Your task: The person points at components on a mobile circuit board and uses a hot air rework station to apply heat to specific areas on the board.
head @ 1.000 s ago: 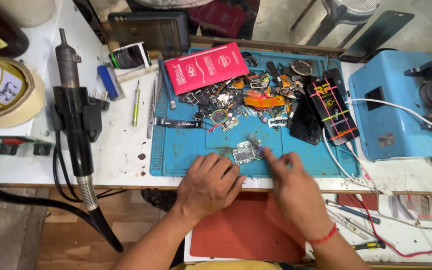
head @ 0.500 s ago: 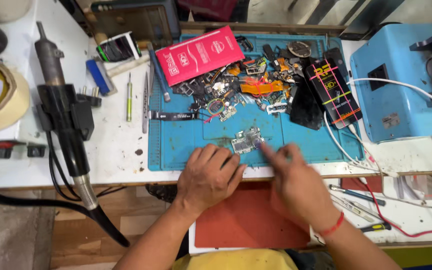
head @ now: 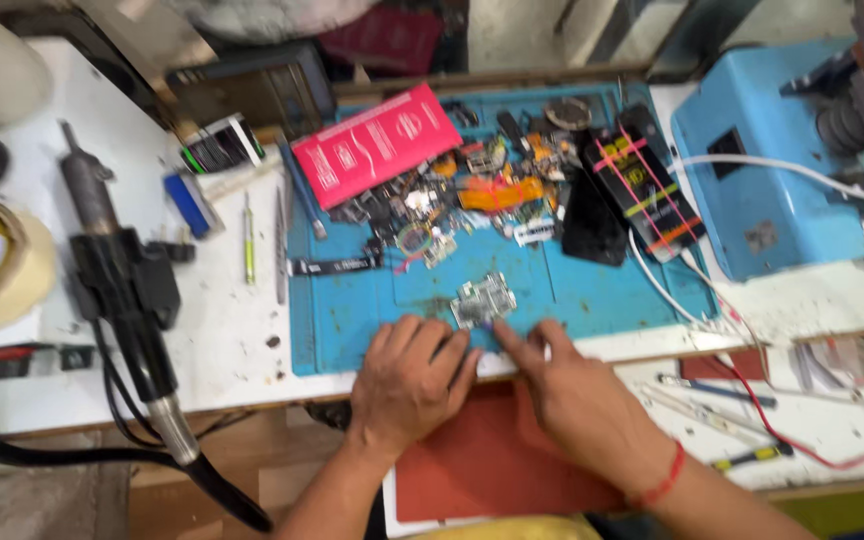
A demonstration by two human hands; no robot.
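We note a small circuit board (head: 483, 300) lying flat on the blue work mat (head: 352, 325), near the table's front edge. The left hand (head: 409, 383) rests palm down on the mat just before the board, its fingers loosely curled and its grip released; the fingertips lie at the board's near-left corner, though we cannot tell whether they touch it. The right hand (head: 574, 392) reaches in from the front, forefinger extended to the board's near edge. Something pale shows by its fingers, but blur prevents us from telling what it is or whether the grip closes on it.

Toward the mat's rear edge sits a heap of small phone parts (head: 452, 195), too blurred to sort individually. A red flat package (head: 380, 143) lies tilted at the rear left of the mat, and a dark phone bound with coloured bands (head: 642, 190) at the rear right. A black hot-air gun (head: 117, 280) lies on the white table (head: 222, 340) left of the mat. A blue machine (head: 772, 160) stands at the right, cut off by the frame.
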